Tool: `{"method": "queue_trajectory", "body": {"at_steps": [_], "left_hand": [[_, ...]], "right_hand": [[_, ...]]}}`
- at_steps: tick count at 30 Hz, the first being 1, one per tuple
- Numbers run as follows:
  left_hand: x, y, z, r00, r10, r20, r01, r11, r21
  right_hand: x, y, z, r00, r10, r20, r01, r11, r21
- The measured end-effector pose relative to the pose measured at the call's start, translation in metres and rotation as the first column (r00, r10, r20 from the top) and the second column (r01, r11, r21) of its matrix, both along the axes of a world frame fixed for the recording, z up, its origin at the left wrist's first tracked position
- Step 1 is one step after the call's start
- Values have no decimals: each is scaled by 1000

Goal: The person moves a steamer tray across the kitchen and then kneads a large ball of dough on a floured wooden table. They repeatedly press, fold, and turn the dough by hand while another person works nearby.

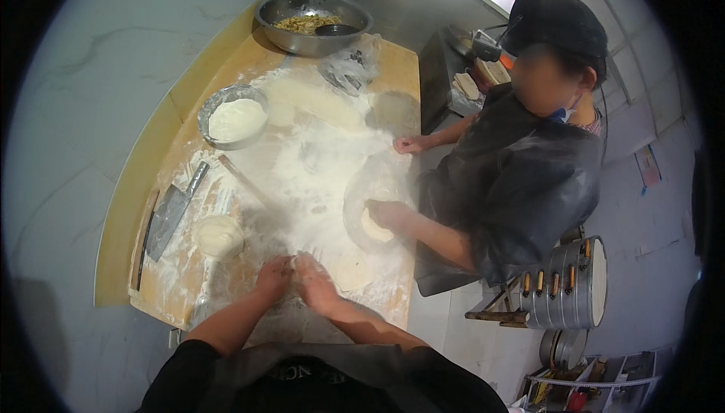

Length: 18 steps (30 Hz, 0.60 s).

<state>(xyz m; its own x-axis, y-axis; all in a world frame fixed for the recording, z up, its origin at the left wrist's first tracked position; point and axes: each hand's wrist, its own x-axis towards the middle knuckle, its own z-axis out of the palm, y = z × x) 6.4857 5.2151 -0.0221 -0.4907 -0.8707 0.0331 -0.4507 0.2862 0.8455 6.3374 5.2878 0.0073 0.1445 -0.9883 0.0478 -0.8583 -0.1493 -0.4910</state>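
My left hand (274,278) and my right hand (315,287) meet above the floured board, near its front edge. A small pale bit shows between my fingers; whether it is dough or flour, I cannot tell. Left of my hands lies a round lump of dough (219,236). A flat sheet of dough (352,270) spreads just right of my right hand. Beyond my left hand, a wooden rolling pin (244,180) rests slantwise, its nearer end blurred by airborne flour. Loose flour (317,186) covers the middle of the wooden work board (190,294).
A co-worker's hand (391,215) reaches into a bowl (354,209) on the right. A cleaver (171,217) lies at left, below a metal flour bowl (204,124). Farther back are a plastic bag (362,59) and a steel basin (311,45) of filling. Stacked steamers (558,294) stand right.
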Motion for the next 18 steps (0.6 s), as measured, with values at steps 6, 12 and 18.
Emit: {"method": "queue_trajectory", "body": {"at_steps": [6, 12, 18], "left_hand": [[73, -25, 16, 869, 157, 470, 81, 891, -447], [104, -64, 44, 813, 208, 544, -16, 942, -336], [130, -82, 42, 883, 175, 436, -11, 935, -353]], "right_hand": [[28, -11, 3, 999, 33, -30, -25, 977, 214], [44, -17, 5, 996, -17, -88, 33, 982, 184], [43, -22, -5, 995, -62, -82, 70, 992, 103]]}}
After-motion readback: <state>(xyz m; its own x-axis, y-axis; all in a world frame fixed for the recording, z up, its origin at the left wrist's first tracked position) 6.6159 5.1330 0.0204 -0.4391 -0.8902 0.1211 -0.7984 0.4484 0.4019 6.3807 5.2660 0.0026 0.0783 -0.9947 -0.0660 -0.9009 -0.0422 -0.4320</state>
